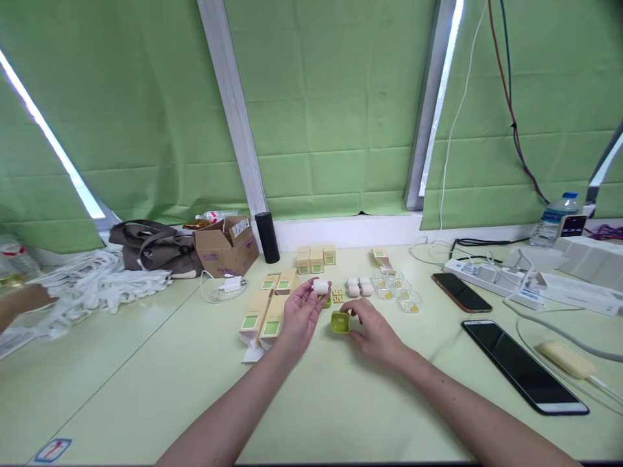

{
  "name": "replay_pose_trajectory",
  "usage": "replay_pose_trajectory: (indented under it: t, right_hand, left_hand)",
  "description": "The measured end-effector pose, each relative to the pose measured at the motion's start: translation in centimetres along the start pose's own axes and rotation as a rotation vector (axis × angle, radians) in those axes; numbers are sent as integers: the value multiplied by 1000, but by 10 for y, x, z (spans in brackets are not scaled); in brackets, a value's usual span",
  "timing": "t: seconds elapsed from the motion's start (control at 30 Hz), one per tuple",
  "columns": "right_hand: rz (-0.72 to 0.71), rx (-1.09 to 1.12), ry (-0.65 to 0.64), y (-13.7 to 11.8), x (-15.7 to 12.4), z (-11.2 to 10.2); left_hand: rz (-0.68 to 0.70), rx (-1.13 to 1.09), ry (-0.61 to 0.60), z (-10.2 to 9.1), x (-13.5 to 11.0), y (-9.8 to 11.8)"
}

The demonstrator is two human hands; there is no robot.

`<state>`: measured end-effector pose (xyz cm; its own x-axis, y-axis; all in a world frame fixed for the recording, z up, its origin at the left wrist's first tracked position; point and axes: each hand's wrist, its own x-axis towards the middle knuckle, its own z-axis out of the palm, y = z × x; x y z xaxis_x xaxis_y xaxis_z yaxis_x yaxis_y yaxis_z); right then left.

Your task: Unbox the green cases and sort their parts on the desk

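Note:
My left hand (300,314) is raised a little above the table and pinches a small white cylinder-like piece (320,286) between its fingertips. Just right of it, my right hand (372,329) rests on the table with its fingers closed on a small yellow-green cup-shaped piece (340,322). Several flat beige cartons with green squares (267,310) lie under and left of my left hand. Three upright beige boxes (316,259) stand behind. Pale pink pieces (359,286) and small clear trays (398,292) sit beyond my right hand.
A brown cardboard box (226,246), a black cylinder (267,237) and a brown bag (152,244) stand at the back left by white cloth bags (92,285). Two phones (523,365) (461,292), a power strip (479,269) with cables and a water bottle (552,220) lie right. Another person's hand (19,303) shows far left.

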<state>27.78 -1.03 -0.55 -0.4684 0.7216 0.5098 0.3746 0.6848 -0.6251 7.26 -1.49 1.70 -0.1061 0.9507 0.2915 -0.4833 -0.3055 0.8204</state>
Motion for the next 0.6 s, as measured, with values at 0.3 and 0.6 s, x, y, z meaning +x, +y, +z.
replay_pose_trajectory:
  t: [0.3, 0.6]
  right_hand:
    - [-63, -97, -201, -10, -5, 0]
    - [-100, -202, -192, -15, -4, -13]
  left_hand:
    - [-125, -167, -89, 10, -6, 15]
    - [19, 111, 47, 5, -2, 5]
